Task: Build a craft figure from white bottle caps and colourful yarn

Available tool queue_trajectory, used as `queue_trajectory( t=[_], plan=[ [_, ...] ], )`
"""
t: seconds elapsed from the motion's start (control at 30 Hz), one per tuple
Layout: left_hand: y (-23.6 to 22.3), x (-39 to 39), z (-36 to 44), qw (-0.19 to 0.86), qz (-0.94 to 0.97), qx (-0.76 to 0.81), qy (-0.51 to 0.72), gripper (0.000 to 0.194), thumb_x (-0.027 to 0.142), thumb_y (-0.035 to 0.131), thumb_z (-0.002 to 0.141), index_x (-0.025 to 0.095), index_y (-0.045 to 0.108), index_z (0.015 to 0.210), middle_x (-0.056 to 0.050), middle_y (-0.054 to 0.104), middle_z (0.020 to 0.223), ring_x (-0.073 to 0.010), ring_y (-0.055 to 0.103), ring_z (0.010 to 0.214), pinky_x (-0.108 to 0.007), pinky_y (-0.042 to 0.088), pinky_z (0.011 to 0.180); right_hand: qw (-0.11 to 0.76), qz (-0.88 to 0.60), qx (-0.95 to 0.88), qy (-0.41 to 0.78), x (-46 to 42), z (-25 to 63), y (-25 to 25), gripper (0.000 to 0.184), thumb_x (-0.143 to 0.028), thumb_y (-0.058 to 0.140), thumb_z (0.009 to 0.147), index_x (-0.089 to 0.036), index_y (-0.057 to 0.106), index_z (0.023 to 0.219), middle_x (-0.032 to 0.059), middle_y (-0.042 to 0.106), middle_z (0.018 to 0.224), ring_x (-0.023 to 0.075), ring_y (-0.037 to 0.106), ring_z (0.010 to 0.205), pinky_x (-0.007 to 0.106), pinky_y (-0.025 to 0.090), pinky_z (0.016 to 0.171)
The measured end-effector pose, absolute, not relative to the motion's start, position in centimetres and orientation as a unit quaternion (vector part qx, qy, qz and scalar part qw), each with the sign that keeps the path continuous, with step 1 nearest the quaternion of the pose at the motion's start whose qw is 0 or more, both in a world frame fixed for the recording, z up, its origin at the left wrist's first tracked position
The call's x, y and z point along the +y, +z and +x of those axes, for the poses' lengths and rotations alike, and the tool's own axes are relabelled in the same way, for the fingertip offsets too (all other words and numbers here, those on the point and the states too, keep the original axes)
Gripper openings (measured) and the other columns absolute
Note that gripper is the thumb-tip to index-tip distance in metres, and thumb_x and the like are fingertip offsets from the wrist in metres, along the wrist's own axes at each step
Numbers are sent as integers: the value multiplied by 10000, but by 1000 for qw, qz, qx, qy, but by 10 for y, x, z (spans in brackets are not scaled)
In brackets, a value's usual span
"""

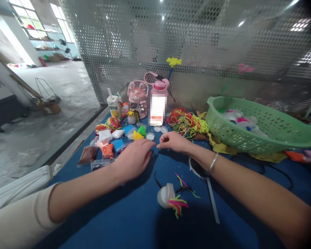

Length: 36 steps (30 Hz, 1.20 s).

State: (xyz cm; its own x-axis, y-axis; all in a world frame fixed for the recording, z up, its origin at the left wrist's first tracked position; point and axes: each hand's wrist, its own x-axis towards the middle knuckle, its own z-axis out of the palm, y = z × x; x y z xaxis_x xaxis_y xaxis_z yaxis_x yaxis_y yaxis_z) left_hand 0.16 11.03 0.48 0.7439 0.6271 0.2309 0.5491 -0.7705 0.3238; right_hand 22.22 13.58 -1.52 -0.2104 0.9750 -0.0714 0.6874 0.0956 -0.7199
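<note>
My left hand point(134, 155) and my right hand point(175, 141) meet fingertip to fingertip over the middle of the blue table. Both are closed in a pinch; whatever may be between the fingers is too small to make out. Just beyond them lie small round white lids point(150, 136). Nearer to me rests a small clear and white plastic cup point(166, 195) with pink and yellow-green strands at its edge. Loose black, pink and green strands point(185, 188) lie beside it. Under my right forearm is a dark round piece with a white rim point(198, 167).
Bags of coloured clay point(109, 150) lie at left. A drink carton point(114, 106), pink bottles point(138, 97), a phone-like bright screen point(157, 109) and tangled yarn point(189, 122) stand or lie at the back. A green basket point(261, 138) holds plastic pieces at right, before a perforated metal panel point(191, 45).
</note>
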Motion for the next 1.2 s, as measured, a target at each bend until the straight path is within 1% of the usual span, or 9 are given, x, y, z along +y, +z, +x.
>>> queue_trajectory(
  t=[0.13,0.27,0.43,0.73,0.87,0.93,1.03,1.13,1.2],
  plan=[
    [-5,51,-12,256,900,319,151,595,117,456,821,145,347,1405,-133,519,1366,-224,502,1257,-395,416,1067,245,-612,-687,306,124,223,-15,274,-388,648,802,-167,590,652,-27,594,577,109,539,551,229,400,534],
    [-32,17,-5,342,882,293,142,983,195,632,730,132,36,1509,-183,449,1423,-297,445,1297,-474,383,1079,244,-660,-651,284,114,237,-16,193,-323,547,916,-150,631,913,24,673,825,138,630,725,280,506,663],
    [-48,7,6,359,855,321,190,905,252,626,791,186,77,1507,-162,530,1334,-316,513,1207,-521,418,1003,218,-702,-629,252,98,253,-6,314,-334,565,922,-165,571,1187,83,607,1174,200,626,969,408,542,813],
    [-37,-15,-31,431,856,161,235,947,225,635,811,293,-27,1485,-81,616,1211,-201,647,1041,-350,509,930,184,-742,-622,166,76,196,-30,356,-334,576,914,-171,553,1230,99,571,1258,235,595,1066,458,510,884],
    [-44,-13,-34,402,881,110,224,977,221,652,774,256,-5,1497,-142,563,1295,-258,606,1129,-382,504,939,176,-709,-664,160,58,200,-12,397,-297,383,988,-168,481,1352,126,529,1384,204,515,1235,344,426,1003],
    [-45,-12,-35,387,890,84,225,988,266,667,772,255,2,1502,-150,556,1305,-275,590,1148,-399,497,946,160,-708,-671,149,48,211,-2,393,-216,327,982,-148,514,1320,122,601,1308,191,563,1178,307,442,959],
    [-42,-12,-36,386,887,54,246,987,340,690,778,267,23,1502,-122,606,1239,-256,615,1083,-389,496,929,104,-704,-688,142,38,228,0,327,-110,415,907,-155,652,1126,96,710,1107,193,645,1028,277,468,877],
    [-38,-12,-36,394,875,32,279,986,351,703,775,251,42,1500,-105,638,1186,-233,634,1015,-355,500,896,61,-712,-691,109,47,241,-8,316,-82,455,897,-127,629,1157,122,700,1092,204,644,1015,296,468,885],
    [-39,-12,-36,398,870,28,290,994,351,717,761,238,60,1499,-104,642,1176,-227,637,996,-338,500,882,36,-720,-688,82,63,249,-14,280,-154,499,924,-117,595,1184,132,659,1140,219,621,1043,361,479,906]
  ],
)
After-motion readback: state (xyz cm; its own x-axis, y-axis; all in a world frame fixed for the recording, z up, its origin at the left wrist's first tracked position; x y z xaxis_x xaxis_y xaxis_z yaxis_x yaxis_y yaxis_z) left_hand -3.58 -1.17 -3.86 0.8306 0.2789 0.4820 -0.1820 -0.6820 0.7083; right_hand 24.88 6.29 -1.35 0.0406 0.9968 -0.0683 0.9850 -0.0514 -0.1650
